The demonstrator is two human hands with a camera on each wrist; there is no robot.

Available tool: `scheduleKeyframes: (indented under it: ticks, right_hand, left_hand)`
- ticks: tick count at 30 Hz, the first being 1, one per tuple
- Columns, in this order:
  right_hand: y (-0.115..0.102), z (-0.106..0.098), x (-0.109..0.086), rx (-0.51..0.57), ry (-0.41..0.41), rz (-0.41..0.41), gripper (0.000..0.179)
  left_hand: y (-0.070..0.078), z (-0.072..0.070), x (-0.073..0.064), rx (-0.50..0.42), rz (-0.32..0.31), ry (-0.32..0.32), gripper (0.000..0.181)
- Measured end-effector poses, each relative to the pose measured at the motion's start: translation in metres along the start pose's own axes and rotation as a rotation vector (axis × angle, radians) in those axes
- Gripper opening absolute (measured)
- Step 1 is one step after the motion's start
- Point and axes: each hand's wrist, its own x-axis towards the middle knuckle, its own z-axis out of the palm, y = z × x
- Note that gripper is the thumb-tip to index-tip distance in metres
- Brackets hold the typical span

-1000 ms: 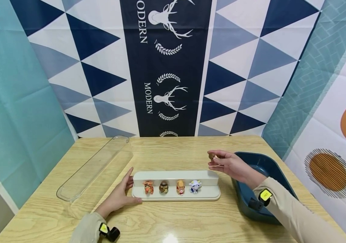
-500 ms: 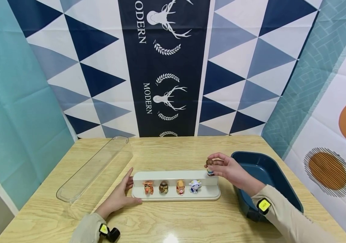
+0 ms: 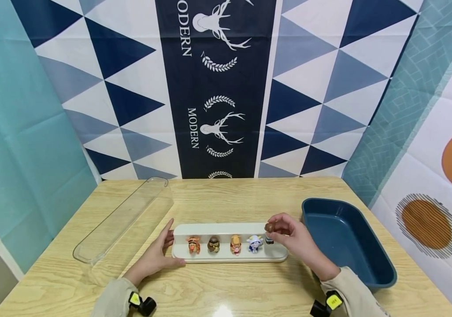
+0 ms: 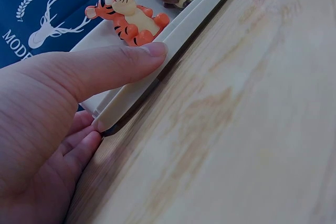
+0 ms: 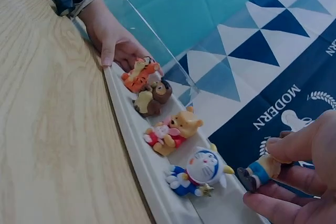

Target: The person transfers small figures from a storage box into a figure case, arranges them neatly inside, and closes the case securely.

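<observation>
A white two-step display stand (image 3: pixel 222 229) lies on the table in front of me. My left hand (image 3: pixel 154 257) holds its left end, thumb along the front lip and fingers around the end. On the lower step sit a tiger figurine (image 4: pixel 131 22), an owl figurine (image 3: pixel 213 244), a yellow bear figurine (image 5: pixel 176 129) and a white-and-blue cat figurine (image 5: pixel 197 171). My right hand (image 3: pixel 295 237) pinches a brown-haired figurine (image 5: pixel 258 170) in blue shorts over the stand's right end. Fingers partly hide that figurine; whether its feet touch the step I cannot tell.
A clear plastic cover (image 3: pixel 123 220) lies on the table at the left. To the right, close to my right forearm, stands a dark blue bin (image 3: pixel 346 220). Patterned cloth (image 3: pixel 226 88) hangs behind the wooden table (image 3: pixel 210 290).
My right hand has come down and slightly left from beside the blue bin, bringing the brown-haired figurine to the stand's right end. The left hand has stayed put.
</observation>
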Motion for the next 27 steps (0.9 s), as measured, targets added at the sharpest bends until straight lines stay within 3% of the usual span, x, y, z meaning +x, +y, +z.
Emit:
scheduleKeyframes:
  ticks: [6, 13, 23, 27]
  right_hand:
    - [0.008, 0.008, -0.007, -0.113, 0.068, -0.026, 0.023]
    - [0.010, 0.011, -0.010, -0.165, 0.073, -0.091, 0.023]
    - [0.012, 0.018, -0.009, -0.175, 0.095, 0.007, 0.024]
    - [0.012, 0.021, -0.011, -0.205, 0.099, 0.002, 0.026]
  left_hand:
    - [-0.001, 0.000, 0.001, 0.020, -0.020, 0.005, 0.125]
    - [0.001, -0.001, 0.000, 0.029, -0.008, 0.003, 0.124]
    - [-0.001, -0.002, 0.001, 0.049, -0.004, 0.010, 0.125]
    - [-0.002, -0.001, 0.001, 0.048, -0.003, 0.011, 0.125]
